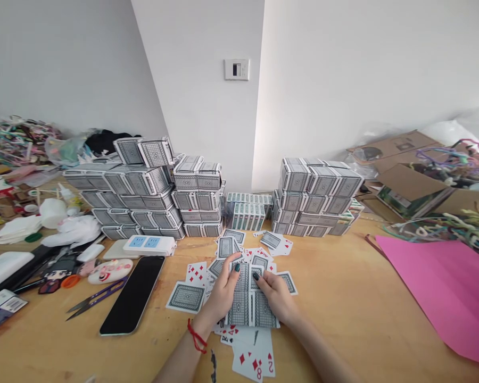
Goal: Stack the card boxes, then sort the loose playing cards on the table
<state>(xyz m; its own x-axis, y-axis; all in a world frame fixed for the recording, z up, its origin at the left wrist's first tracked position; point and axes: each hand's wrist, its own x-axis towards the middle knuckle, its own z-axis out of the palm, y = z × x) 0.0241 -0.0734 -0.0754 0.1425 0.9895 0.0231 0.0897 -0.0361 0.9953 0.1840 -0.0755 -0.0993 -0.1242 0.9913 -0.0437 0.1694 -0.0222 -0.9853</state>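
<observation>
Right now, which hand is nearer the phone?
Left. The left hand is right of the phone, holding the card block; the right hand is farther, across the block.

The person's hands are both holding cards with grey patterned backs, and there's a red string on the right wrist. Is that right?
Almost! The red string is on the wrist of the left hand, not the right hand. The head view shows it. Both hands do hold cards with grey patterned backs.
</observation>
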